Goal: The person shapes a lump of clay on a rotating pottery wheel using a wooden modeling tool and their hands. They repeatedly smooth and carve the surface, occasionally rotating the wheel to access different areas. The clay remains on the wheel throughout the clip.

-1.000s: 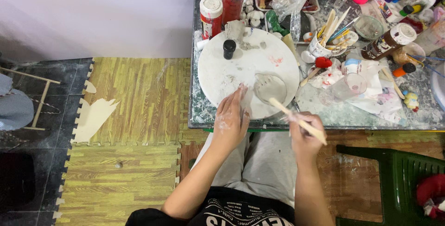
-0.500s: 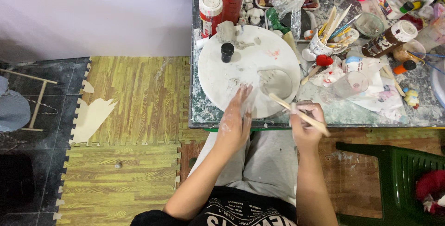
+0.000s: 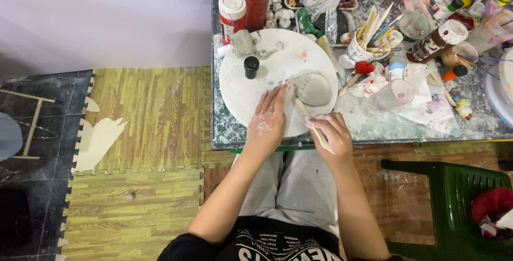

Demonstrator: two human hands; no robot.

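Left hand (image 3: 267, 122) flat, fingers spread and released, resting on round white board (image 3: 246, 87) on table (image 3: 374, 127), fingertips touching flat grey clay piece (image 3: 312, 89). Right hand (image 3: 328, 135) fingers clenched around wooden stick (image 3: 312, 124), tip at the clay's edge.

A green plastic chair (image 3: 451, 197) stands right of the cluttered table (image 3: 374, 127), beside wood-pattern foam mats (image 3: 144, 116).

The near edge of the clay piece (image 3: 312, 89) is covered by the fingers of the left hand (image 3: 267, 122). The middle of the wooden tool (image 3: 310, 119) is hidden inside the right hand (image 3: 330, 135). The worktop (image 3: 374, 127) and the green chair (image 3: 454, 202) are cut off by the right edge.
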